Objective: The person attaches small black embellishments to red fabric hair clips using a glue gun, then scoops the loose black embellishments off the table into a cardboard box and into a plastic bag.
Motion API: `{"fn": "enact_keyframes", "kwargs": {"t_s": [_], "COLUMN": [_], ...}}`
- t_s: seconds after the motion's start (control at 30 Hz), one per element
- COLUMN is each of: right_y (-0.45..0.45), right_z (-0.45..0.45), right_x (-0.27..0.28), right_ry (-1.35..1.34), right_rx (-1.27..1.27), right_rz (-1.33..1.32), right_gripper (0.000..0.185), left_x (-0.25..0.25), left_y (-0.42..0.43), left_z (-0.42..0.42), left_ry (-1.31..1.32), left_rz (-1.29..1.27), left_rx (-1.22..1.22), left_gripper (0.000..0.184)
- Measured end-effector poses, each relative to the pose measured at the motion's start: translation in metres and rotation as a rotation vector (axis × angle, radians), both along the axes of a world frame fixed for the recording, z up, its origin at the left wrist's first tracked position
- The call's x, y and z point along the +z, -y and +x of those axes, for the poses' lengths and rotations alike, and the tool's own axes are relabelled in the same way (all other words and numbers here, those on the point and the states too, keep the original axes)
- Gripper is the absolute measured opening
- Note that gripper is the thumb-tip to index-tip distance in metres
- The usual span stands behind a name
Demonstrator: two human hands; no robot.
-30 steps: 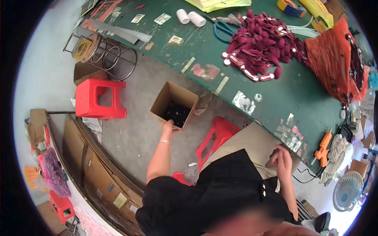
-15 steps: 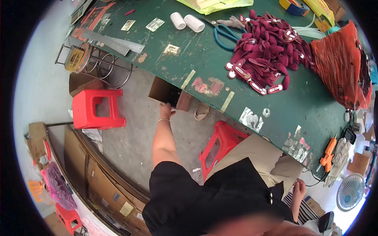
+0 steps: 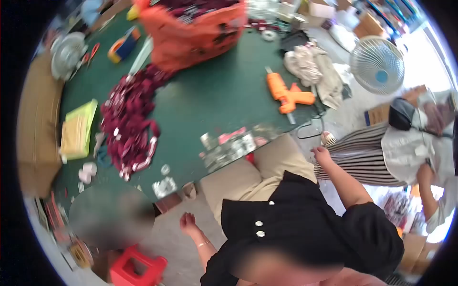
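Note:
My left hand [image 3: 188, 223] is in the air below the table's near edge, close to a brown box [image 3: 168, 202] that is partly hidden. Motion blur smears its fingers. On the other side of my lap, my right hand [image 3: 320, 155] is raised beside the table corner with fingers curled together; whatever may be between them is too small to make out. The nearest thing on the tabletop to it is an orange glue gun [image 3: 287, 97]. Dark red padded hair clips [image 3: 126, 119] lie heaped on the green table [image 3: 205, 105], beside a red plastic bag [image 3: 195, 40] holding more dark red pieces.
A co-worker in striped trousers [image 3: 355, 155] stands at the right, near a fan [image 3: 378, 66]. A red stool [image 3: 138, 267] is at lower left. Gloves [image 3: 305, 66], a tape roll [image 3: 123, 45] and a yellow-green packet [image 3: 78, 131] lie on the table. A blurred patch hides the left table edge.
My view has swung to the right. My left hand has let go of the box's edge and drawn back towards me. My right hand has come up beside the table corner.

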State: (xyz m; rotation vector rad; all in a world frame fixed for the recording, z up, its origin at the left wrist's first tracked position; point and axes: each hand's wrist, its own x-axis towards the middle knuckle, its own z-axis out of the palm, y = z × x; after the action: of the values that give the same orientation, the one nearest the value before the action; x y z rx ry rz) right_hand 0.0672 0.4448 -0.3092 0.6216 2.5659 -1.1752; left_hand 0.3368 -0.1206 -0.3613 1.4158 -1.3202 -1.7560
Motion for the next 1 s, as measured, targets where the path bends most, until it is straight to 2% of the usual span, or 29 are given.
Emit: {"fn": "enact_keyframes", "kwargs": {"t_s": [0.07,0.13,0.2,0.33,0.4,0.43,0.5,0.53,0.67,0.8,0.97,1.0], "right_y": [0.004,0.018,-0.001,-0.006,-0.003,-0.007,-0.014,-0.013,-0.001,0.000,-0.050,-0.064], "right_z": [-0.004,-0.008,-0.015,-0.047,-0.086,-0.107,-0.151,-0.154,-0.166,-0.146,-0.108,-0.089], "right_x": [-0.020,-0.025,-0.077,-0.101,-0.101,-0.094,-0.112,-0.120,-0.150,-0.171,-0.162,-0.153], "right_ry": [-0.053,0.060,0.172,0.020,-0.317,-0.299,-0.922,-0.916,-0.653,-0.333,0.008,-0.046], "right_rx": [-0.046,-0.194,-0.210,-0.239,-0.103,-0.017,0.087,0.092,-0.193,-0.491,-0.904,-0.925], "right_rz": [-0.066,-0.175,-0.341,-0.154,0.242,0.341,0.197,0.175,-0.184,-0.479,-0.771,-0.915], "right_gripper": [0.023,0.027,0.036,0.051,0.052,0.050,0.039,0.039,0.036,0.034,0.032,0.031], "left_x": [0.036,0.065,0.095,0.159,0.171,0.168,0.169,0.177,0.208,0.226,0.236,0.235], "left_y": [-0.015,-0.023,-0.029,-0.042,-0.052,-0.051,-0.050,-0.055,-0.089,-0.112,-0.153,-0.162], "left_z": [-0.025,-0.046,-0.072,-0.124,-0.142,-0.142,-0.138,-0.140,-0.139,-0.129,-0.158,-0.166], "left_ry": [0.057,0.154,0.143,0.087,0.014,0.026,0.064,0.102,0.120,0.208,0.150,0.099], "left_rz": [0.025,-0.123,-0.187,-0.292,-0.324,-0.337,-0.401,-0.450,-0.464,-0.407,-0.237,-0.211], "left_rx": [0.000,-0.086,-0.110,-0.139,-0.161,-0.217,-0.295,-0.383,-0.394,-0.612,-0.889,-0.977], "left_gripper": [0.013,0.016,0.022,0.025,0.023,0.023,0.023,0.026,0.019,0.022,0.027,0.028]}}
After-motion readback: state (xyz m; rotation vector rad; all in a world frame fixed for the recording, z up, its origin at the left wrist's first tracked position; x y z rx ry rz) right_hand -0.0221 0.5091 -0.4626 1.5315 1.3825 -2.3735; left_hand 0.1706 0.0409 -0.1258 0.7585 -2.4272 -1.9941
